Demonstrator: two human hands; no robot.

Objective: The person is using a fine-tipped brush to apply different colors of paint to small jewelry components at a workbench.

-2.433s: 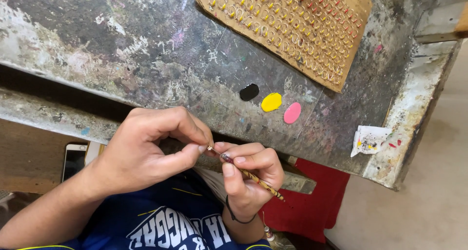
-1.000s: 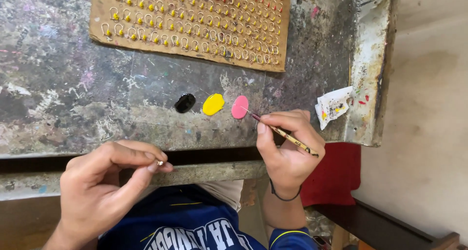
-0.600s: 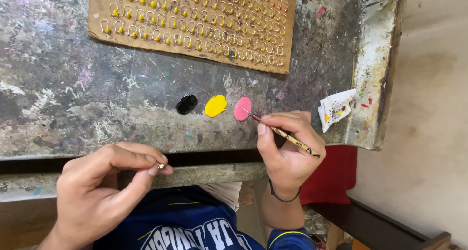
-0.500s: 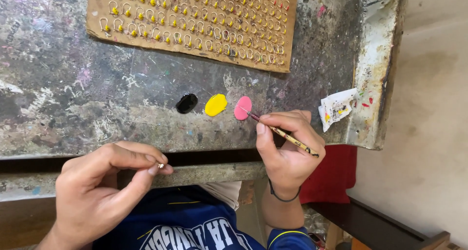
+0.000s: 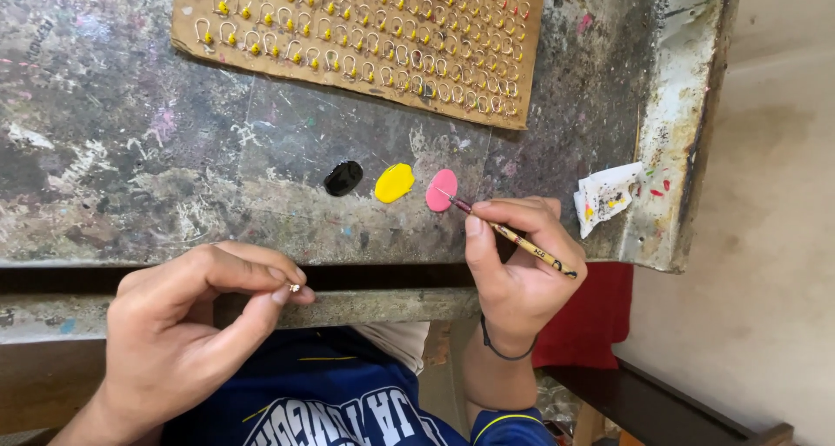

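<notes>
My right hand point(image 5: 515, 263) holds a thin paintbrush point(image 5: 513, 236) like a pen, its tip touching the pink paint blob point(image 5: 441, 189) on the worn table point(image 5: 130, 168). Left of the pink blob lie a yellow paint blob point(image 5: 394, 183) and a black paint blob point(image 5: 344, 177). My left hand point(image 5: 187, 324) is at the table's near edge, pinching a tiny metal piece point(image 5: 294, 286) between thumb and forefinger. At the far side lies a brown cardboard sheet point(image 5: 365, 72) with several rows of small hooks tipped yellow and red.
A crumpled paint-stained paper scrap point(image 5: 606, 196) lies near the table's right edge. A metal rim point(image 5: 687, 124) runs along that edge. A red cloth point(image 5: 587, 316) hangs below. A wooden ledge point(image 5: 374, 305) runs under the table front.
Over two seconds my right hand moved the brush from beside my left hand up to the pink blob. In the last second both hands have stayed almost still.
</notes>
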